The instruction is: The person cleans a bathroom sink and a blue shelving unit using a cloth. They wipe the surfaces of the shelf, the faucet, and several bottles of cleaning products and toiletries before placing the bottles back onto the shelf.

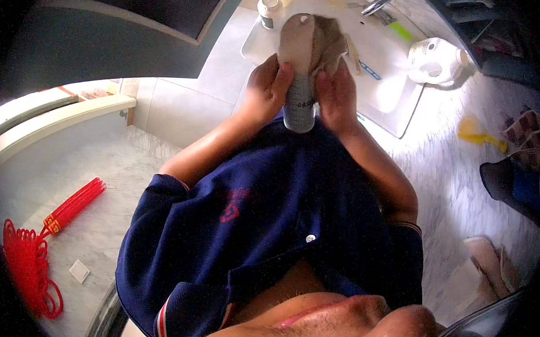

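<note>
Both hands are raised in front of my chest at the sink's near edge. Between them is a long, flat grey-beige piece with rounded ends. Its upper part is smooth with a small hole, its lower part ribbed with dark letters; its kind is unclear. My left hand grips its left side, thumb on the front and fingers behind. On the other side, my right hand has its fingers closed at a crumpled grey-brown cloth-like piece, against the ribbed part. The cloth partly hides what lies behind.
A white sink lies beyond my hands, with a blue toothbrush-like stick. A white jug stands at its right, a white bottle at its left. A red tasselled knot lies lower left; a yellow item lies right.
</note>
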The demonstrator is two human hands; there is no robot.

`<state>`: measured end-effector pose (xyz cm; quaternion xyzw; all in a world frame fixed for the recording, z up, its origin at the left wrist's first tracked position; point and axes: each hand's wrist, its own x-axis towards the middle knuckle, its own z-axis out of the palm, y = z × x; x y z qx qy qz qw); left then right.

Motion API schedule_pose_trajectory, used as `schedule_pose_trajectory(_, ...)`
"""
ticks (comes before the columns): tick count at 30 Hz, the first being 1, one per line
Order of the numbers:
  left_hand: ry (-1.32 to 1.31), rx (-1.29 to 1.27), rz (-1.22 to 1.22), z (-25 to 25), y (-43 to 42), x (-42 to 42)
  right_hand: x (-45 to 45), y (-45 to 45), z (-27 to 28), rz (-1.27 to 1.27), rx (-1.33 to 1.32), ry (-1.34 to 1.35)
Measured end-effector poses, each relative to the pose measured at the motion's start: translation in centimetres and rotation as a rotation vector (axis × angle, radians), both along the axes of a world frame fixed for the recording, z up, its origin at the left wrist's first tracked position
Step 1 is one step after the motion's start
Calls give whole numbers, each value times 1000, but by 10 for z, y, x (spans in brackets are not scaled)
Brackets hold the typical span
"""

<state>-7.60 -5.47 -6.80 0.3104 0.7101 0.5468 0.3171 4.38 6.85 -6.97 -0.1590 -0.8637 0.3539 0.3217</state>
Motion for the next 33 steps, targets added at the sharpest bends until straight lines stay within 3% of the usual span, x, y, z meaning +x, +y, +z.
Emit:
schedule_pose_trajectory(2,-46,39,35,-15,-5,3,13,-9,-7,88,-228,-98)
schedule_pose_trajectory(6,-202,23,37,-7,1,-9,54,-11,-20,297,-230,-367)
schedule_pose_trajectory(7,-250,38,10,-3,1,-11,62,-7,-24,301,-264,-542)
schedule_pose_trajectory(10,-401,139,-68,2,5,-6,80,22,-17,267,-565,-283)
schedule_pose_trajectory(12,-475,257,-128,0,9,-5,90,35,-30,127,-973,139)
schedule_pose_trajectory(13,-533,301,-182,0,9,-2,76,37,-8,-23,-770,189)
schedule_pose_trajectory(15,-660,386,-253,-14,14,0,55,35,38,15,-944,369)
schedule_pose_trajectory(17,-723,474,-305,-17,16,9,45,38,43,43,-903,319)
schedule_pose_trajectory(20,-716,536,-397,-6,23,17,8,37,66,133,58,166)
schedule_pose_trajectory(21,-731,480,-440,-2,22,15,1,37,73,156,70,195)
schedule_pose_trajectory(22,-747,423,-480,3,19,13,-3,36,76,182,80,223)
schedule_pose_trajectory(24,-589,322,-543,16,20,11,1,37,69,139,-290,88)
schedule_pose_trajectory(26,-435,164,-620,27,17,11,15,47,59,275,-475,-11)
schedule_pose_trajectory(27,-304,370,-589,18,21,19,21,53,54,331,-566,-67)
schedule_pose_trajectory(29,-593,427,-765,9,25,15,17,54,82,493,-1045,13)
schedule_pose_trajectory(33,-818,499,-804,-31,31,9,7,51,91,470,-740,-212)
